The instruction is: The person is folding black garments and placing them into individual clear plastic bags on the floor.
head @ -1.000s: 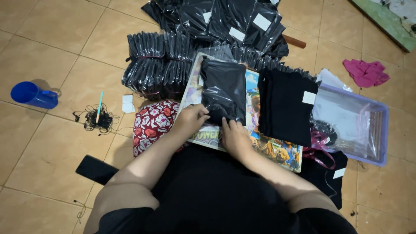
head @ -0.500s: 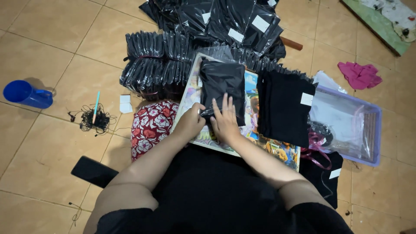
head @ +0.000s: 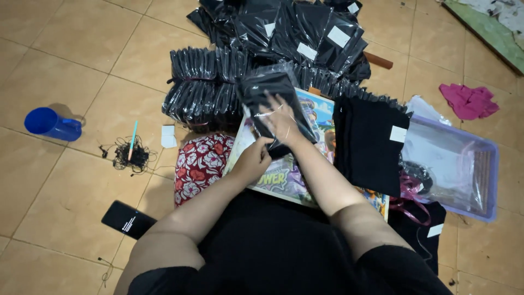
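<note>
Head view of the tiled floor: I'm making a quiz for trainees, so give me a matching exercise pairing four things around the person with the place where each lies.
Things:
1. blue plastic mug
2. crumpled pink cloth
3. black phone
4. clear plastic bag of black fabric

Places:
A. under the right hand, on the colourful picture board
B. far left on the floor tiles
C. upper right on the floor, beyond the purple-rimmed clear tub
D. lower left, beside the person's left arm

Pairs: 1-B, 2-C, 3-D, 4-A
</note>
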